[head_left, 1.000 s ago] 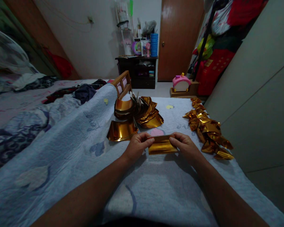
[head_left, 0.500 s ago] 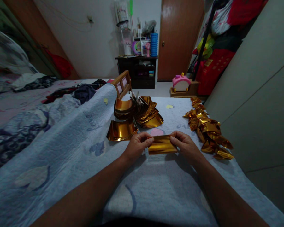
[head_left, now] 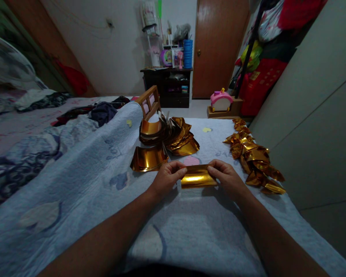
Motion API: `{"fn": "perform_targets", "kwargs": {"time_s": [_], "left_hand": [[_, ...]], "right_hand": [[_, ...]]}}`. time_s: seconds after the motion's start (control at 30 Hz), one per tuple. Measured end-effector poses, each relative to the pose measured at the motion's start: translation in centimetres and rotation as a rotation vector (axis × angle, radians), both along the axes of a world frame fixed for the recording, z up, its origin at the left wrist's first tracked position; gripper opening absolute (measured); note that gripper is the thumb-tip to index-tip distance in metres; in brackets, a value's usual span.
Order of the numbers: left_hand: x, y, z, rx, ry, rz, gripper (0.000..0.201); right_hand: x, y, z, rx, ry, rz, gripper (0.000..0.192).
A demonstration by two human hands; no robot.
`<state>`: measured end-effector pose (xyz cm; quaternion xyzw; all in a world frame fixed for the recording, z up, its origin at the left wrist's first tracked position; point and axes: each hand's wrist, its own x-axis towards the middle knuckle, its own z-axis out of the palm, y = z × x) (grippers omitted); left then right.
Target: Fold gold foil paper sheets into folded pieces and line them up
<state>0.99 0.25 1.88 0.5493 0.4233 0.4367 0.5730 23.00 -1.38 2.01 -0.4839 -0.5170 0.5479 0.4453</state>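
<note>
Stretched between my two hands is a sheet of shiny gold foil paper (head_left: 198,177), bent into a curve along its width. My left hand (head_left: 170,175) pinches its left upper corner, thumb on top. At the opposite upper corner, my right hand (head_left: 223,173) grips the sheet the same way. Just beyond my left hand lies a fanned stack of gold foil sheets (head_left: 149,158), with a larger pile of gold sheets (head_left: 181,136) behind it. To the right of my right hand, folded gold foil pieces (head_left: 256,157) lie heaped in a row along the bed's edge.
A pale blue quilt (head_left: 190,227) with heart patterns covers the bed under everything. Rumpled clothes (head_left: 103,113) lie at the left. A wooden bed rail (head_left: 150,102) stands behind the stacks, and a pale cabinet (head_left: 320,127) rises close on the right.
The held foil sheet has shifted very slightly and catches the light more brightly. Both hands keep their pinch, and the piles stay as they were.
</note>
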Motion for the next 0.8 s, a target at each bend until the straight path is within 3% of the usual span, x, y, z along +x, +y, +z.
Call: {"fn": "perform_targets", "kwargs": {"time_s": [0.8], "left_hand": [[-0.16, 0.01, -0.24, 0.099, 0.066, 0.016, 0.020]], "right_hand": [[0.17, 0.15, 0.04, 0.029, -0.019, -0.009, 0.031]]}}
